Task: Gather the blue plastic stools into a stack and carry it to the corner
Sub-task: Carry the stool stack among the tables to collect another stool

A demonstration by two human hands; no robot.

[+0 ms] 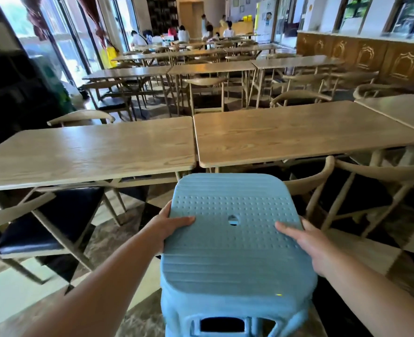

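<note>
A stack of blue plastic stools (232,251) fills the lower middle of the head view, its dotted seat with a small centre hole tilted up toward me. My left hand (169,227) grips the seat's left edge, thumb on top. On the right edge my right hand (305,242) holds the seat the same way. Layered legs and a handle slot show at the bottom edge of the view, so more than one stool is nested; how many I cannot tell.
Two wooden tables (91,154) (298,132) stand side by side just ahead. Wooden chairs (43,227) (361,190) flank the stack left and right. More rows of tables run to the back, where several people (184,32) sit. The floor is checkered tile (361,254).
</note>
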